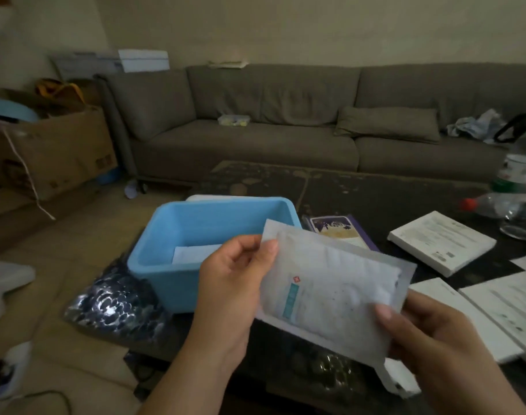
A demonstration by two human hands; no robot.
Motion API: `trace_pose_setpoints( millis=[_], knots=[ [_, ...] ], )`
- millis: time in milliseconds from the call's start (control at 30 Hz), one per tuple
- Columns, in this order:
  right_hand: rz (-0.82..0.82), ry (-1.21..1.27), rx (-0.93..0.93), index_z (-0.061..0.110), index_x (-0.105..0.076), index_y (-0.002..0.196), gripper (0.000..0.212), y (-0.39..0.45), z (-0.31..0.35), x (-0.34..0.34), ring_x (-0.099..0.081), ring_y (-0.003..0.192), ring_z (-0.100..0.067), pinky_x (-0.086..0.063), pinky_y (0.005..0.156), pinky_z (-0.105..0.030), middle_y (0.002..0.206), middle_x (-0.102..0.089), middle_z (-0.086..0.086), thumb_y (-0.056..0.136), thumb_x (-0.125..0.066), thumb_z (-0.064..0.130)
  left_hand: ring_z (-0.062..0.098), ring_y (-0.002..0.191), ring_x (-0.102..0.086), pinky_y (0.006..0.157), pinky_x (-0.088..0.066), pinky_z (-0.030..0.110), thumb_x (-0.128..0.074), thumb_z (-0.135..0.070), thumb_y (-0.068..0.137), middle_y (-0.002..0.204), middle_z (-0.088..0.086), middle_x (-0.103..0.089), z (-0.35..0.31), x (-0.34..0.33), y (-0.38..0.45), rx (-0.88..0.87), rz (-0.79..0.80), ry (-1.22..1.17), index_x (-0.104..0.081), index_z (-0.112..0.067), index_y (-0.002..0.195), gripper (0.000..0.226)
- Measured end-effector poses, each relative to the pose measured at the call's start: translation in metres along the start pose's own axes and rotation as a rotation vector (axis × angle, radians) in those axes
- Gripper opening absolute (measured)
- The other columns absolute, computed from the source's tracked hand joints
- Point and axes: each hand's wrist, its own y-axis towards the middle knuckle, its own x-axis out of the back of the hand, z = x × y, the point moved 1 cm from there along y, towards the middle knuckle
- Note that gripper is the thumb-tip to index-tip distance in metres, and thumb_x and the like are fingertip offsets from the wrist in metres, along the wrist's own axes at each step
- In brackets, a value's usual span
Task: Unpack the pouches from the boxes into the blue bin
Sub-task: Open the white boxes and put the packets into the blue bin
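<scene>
I hold a flat white pouch (330,289) with a teal label in both hands, just right of and in front of the blue bin (165,283). My left hand (228,292) pinches its upper left edge, thumb on top. Its lower right corner is gripped by my right hand (429,333), which also holds a white box (401,378) underneath. Another white pouch (192,253) lies inside the bin. White boxes (441,244) lie on the dark table to the right, with one more at the right edge (507,304).
A purple packet (342,232) lies behind the pouch. Plastic bottles (513,205) stand and lie at the table's far right. A shiny patterned bag (115,304) sits left of the bin. A cardboard box (55,151) stands at left, a grey sofa (285,121) behind.
</scene>
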Motion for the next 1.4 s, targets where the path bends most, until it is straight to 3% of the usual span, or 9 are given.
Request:
trace_pose_setpoints(
  millis=[133, 233, 400, 533, 733, 1033, 1133, 1233, 1400],
  knots=[
    [-0.088, -0.1, -0.045, 0.009, -0.072, 0.09, 0.035, 0.007, 0.032, -0.014, -0.07, 0.08, -0.034, -0.051, 0.068, -0.045, 0.077, -0.076, -0.012, 0.057, -0.065, 0.014, 0.016, 0.083, -0.075, 0.073, -0.057, 0.037, -0.073, -0.047, 0.051, 0.089, -0.001, -0.078, -0.03, 0.014, -0.001, -0.008, 0.112, -0.03, -0.076, -0.026, 0.077, 0.034],
    [-0.068, -0.222, -0.011, 0.012, -0.071, 0.086, 0.033, 0.013, 0.054, -0.03, -0.071, 0.07, -0.03, -0.05, 0.063, -0.042, 0.072, -0.075, -0.009, 0.054, -0.065, 0.016, 0.02, 0.083, -0.076, 0.077, -0.058, 0.044, -0.074, -0.038, 0.052, 0.089, 0.002, -0.078, -0.039, 0.03, 0.006, 0.013, 0.077, -0.079, -0.076, -0.025, 0.074, 0.026],
    [0.026, -0.414, 0.102, 0.021, -0.073, 0.092, 0.029, 0.039, 0.081, -0.066, -0.074, 0.071, -0.022, -0.057, 0.067, -0.044, 0.081, -0.077, -0.001, 0.065, -0.064, 0.03, 0.018, 0.081, -0.076, 0.067, -0.056, 0.035, -0.074, -0.022, 0.056, 0.089, 0.0, -0.078, -0.046, 0.059, 0.027, 0.02, -0.124, -0.25, -0.075, -0.029, 0.084, 0.029],
    [0.067, -0.506, 0.194, 0.022, -0.07, 0.094, 0.012, 0.072, 0.104, -0.097, -0.073, 0.072, -0.013, -0.055, 0.06, -0.03, 0.08, -0.075, 0.005, 0.085, -0.062, 0.025, 0.014, 0.082, -0.075, 0.066, -0.056, 0.027, -0.075, -0.015, 0.079, 0.091, -0.003, -0.077, -0.053, 0.085, 0.036, -0.106, -0.386, -0.254, -0.069, -0.028, 0.102, 0.026],
    [0.14, -0.709, 0.061, 0.019, -0.066, 0.092, 0.004, 0.119, 0.093, -0.14, -0.068, 0.079, -0.016, -0.055, 0.053, -0.026, 0.089, -0.07, -0.002, 0.091, -0.064, 0.021, 0.016, 0.085, -0.073, 0.071, -0.054, 0.028, -0.061, -0.014, 0.094, 0.097, -0.002, -0.076, -0.056, 0.111, 0.037, -0.154, -0.625, -0.513, -0.067, -0.026, 0.098, 0.014],
    [0.264, -0.626, -0.267, 0.002, -0.065, 0.102, 0.011, 0.156, 0.051, -0.17, -0.07, 0.076, -0.022, -0.061, 0.061, -0.034, 0.088, -0.073, -0.012, 0.092, -0.062, 0.005, 0.016, 0.09, -0.072, 0.075, -0.053, 0.029, -0.057, -0.016, 0.095, 0.095, -0.002, -0.076, -0.056, 0.112, 0.037, -0.129, -0.625, -0.586, -0.066, -0.025, 0.104, 0.016],
    [0.27, -0.719, -0.302, 0.003, -0.062, 0.111, 0.022, 0.16, 0.046, -0.175, -0.069, 0.084, -0.026, -0.062, 0.067, -0.037, 0.1, -0.07, -0.016, 0.089, -0.066, 0.006, 0.016, 0.093, -0.07, 0.077, -0.052, 0.029, -0.056, -0.018, 0.096, 0.097, -0.003, -0.075, -0.054, 0.112, 0.038, -0.129, -0.627, -0.586, -0.066, -0.027, 0.104, 0.016],
    [0.255, -0.807, -0.32, 0.005, -0.056, 0.118, 0.038, 0.159, 0.047, -0.172, -0.068, 0.089, -0.027, -0.061, 0.061, -0.034, 0.107, -0.066, -0.017, 0.085, -0.073, 0.014, 0.018, 0.094, -0.069, 0.076, -0.051, 0.029, -0.056, -0.019, 0.096, 0.098, -0.001, -0.074, -0.055, 0.113, 0.038, -0.121, -0.616, -0.591, -0.066, -0.026, 0.105, 0.015],
    [0.28, -1.113, -0.277, 0.01, -0.059, 0.112, 0.031, 0.157, 0.046, -0.165, -0.068, 0.09, -0.02, -0.057, 0.064, -0.026, 0.098, -0.07, -0.01, 0.088, -0.069, 0.026, 0.017, 0.093, -0.069, 0.076, -0.051, 0.029, -0.055, -0.019, 0.097, 0.098, -0.001, -0.074, -0.053, 0.111, 0.04, -0.127, -0.621, -0.588, -0.065, -0.026, 0.106, 0.016]
  ],
)
